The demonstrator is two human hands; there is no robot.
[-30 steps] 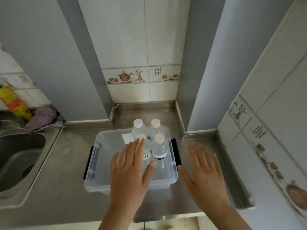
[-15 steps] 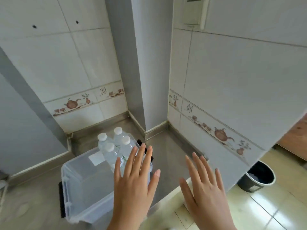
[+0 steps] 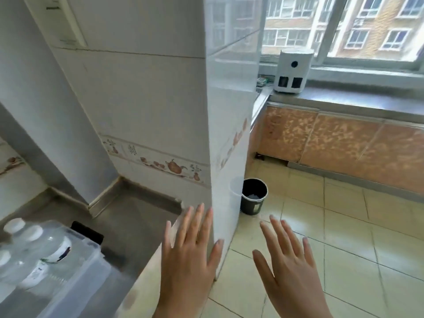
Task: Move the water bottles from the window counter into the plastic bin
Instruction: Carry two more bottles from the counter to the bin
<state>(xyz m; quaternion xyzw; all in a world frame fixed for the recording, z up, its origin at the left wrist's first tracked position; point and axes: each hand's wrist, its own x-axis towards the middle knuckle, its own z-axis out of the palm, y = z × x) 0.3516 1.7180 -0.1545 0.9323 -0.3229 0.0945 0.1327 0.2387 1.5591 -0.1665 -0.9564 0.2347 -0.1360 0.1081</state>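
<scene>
The clear plastic bin (image 3: 87, 271) sits at the lower left on a steel counter (image 3: 128, 226), with a black handle on its right side. Several water bottles (image 3: 34, 246) with white caps stand inside it. My left hand (image 3: 190, 255) is held flat with fingers spread, to the right of the bin over the counter's edge, holding nothing. Beside it, my right hand (image 3: 286, 267) is also spread and empty, above the tiled floor. The window counter (image 3: 344, 99) runs along the upper right under the window; no bottles show on the visible part.
A tiled wall corner (image 3: 227, 134) juts out between the two counters. A white boxy appliance (image 3: 292, 70) stands on the window counter. A black waste bin (image 3: 253, 196) sits on the floor by the corner. Orange cabinet doors (image 3: 332, 143) line the space under the window counter.
The view has swung right, away from the bin toward the window counter. Both hands stayed spread and empty, and now hover past the counter's edge over the floor.
</scene>
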